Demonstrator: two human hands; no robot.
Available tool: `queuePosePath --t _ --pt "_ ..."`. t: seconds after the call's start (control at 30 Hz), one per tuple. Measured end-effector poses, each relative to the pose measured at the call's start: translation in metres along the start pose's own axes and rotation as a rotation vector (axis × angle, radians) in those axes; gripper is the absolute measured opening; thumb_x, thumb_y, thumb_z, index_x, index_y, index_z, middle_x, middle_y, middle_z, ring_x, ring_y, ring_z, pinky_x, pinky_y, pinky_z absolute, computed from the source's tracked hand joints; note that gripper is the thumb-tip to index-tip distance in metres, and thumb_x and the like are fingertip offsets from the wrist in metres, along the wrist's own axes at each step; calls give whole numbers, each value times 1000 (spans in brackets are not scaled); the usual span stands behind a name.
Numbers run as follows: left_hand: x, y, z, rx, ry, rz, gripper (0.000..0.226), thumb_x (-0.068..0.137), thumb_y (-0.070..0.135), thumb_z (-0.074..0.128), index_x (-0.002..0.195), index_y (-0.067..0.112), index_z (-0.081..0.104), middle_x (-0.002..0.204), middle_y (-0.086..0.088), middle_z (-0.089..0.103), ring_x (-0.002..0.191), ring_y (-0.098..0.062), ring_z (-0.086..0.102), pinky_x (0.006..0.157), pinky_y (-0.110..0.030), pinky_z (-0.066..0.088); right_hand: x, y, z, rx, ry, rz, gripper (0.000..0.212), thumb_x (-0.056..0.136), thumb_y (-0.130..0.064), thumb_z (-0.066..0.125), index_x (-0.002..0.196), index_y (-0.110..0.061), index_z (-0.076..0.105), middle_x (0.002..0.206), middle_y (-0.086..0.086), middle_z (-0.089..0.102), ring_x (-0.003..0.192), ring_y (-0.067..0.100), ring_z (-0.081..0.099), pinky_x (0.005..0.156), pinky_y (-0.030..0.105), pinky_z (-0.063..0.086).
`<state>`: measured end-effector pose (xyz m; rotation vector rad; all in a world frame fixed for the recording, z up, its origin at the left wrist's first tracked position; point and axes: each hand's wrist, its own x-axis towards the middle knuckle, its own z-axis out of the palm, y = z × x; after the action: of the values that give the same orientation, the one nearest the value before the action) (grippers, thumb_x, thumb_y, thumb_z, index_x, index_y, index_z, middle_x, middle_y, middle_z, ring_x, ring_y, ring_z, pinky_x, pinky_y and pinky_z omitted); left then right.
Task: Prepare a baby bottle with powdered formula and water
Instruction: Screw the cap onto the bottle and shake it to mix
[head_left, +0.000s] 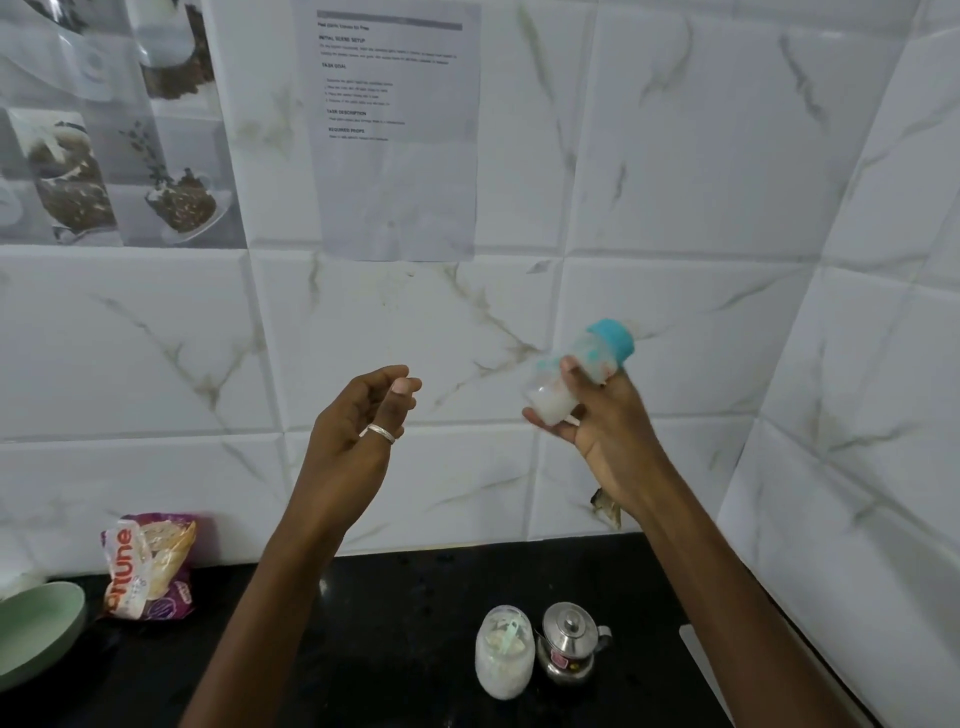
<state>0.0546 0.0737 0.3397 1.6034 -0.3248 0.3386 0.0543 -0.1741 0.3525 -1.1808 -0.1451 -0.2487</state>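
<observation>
My right hand (602, 426) grips a clear baby bottle (582, 374) with a teal cap, raised in front of the tiled wall and tilted, cap up to the right. White liquid sits in its lower end, and the bottle looks motion-blurred. My left hand (363, 421) is raised beside it, holding nothing, fingers loosely curled and apart, a ring on one finger. On the black counter (395, 623) below stand a clear jar of white powder (505, 652) with a pale scoop inside and a small steel kettle (570, 643) just to its right.
A purple and orange food packet (148, 566) stands at the back left of the counter, with a green bowl (36, 631) at the left edge. A printed sheet (395, 130) hangs on the marble-tiled wall. A white wall closes in the right side.
</observation>
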Motion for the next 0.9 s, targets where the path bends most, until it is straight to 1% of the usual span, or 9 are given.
queuePosePath --t 0.1,0.23,0.4,0.53,0.67,0.7,0.8,0.83,0.9 --pt "2 1 -1 -7 15 3 46 89 60 54 124 33 67 116 16 75 112 -4 70 100 -36 57 -7 8 2 -329 -164 82 58 78 -32 78 130 -19 55 128 13 67 117 28 69 89 48 61" --pt "1 1 -2 3 -2 4 46 89 59 54 125 32 65 116 18 75 111 -1 69 98 -31 57 -1 6 4 67 6 15 56 83 -29 74 132 -14 53 127 14 65 111 29 72 89 57 60" --pt "4 2 -5 -12 19 3 46 88 60 54 124 33 65 115 18 75 111 -2 70 96 -31 56 -8 16 5 -269 -137 93 58 79 -32 75 131 -17 55 124 11 66 115 30 69 87 51 62" --pt "3 1 -5 3 5 4 48 86 62 54 124 35 65 116 20 74 112 -1 69 96 -30 57 -2 11 4 106 46 -6 57 83 -28 71 134 -14 50 129 16 62 114 32 69 85 54 62" --pt "4 2 -4 -4 17 4 47 87 61 54 124 34 65 116 17 74 111 -2 69 97 -31 57 -9 21 6 -304 -155 64 52 82 -34 78 127 -22 55 119 5 67 116 28 69 87 47 62" --pt "4 3 -3 -9 18 1 47 87 61 55 124 33 65 116 17 75 111 -2 70 97 -31 57 -8 22 6 -301 -166 59 52 81 -33 76 128 -21 57 118 5 68 114 27 70 85 46 62" --pt "3 3 -2 -8 8 -5 46 86 61 54 122 35 65 118 16 74 112 -1 69 97 -30 57 -4 21 9 53 6 17 54 83 -31 72 131 -14 54 123 13 66 113 32 70 81 50 61" --pt "3 3 -3 -2 6 -6 45 86 62 54 121 36 65 120 16 74 112 -1 69 98 -31 57 -3 23 10 81 36 16 55 83 -31 71 132 -14 52 124 14 65 114 34 69 81 51 62" --pt "3 2 -4 -2 8 -10 41 89 61 54 121 37 65 120 16 74 114 -2 69 98 -31 57 -7 29 12 -117 -51 81 55 82 -32 72 131 -15 53 122 12 68 115 36 69 81 49 63"
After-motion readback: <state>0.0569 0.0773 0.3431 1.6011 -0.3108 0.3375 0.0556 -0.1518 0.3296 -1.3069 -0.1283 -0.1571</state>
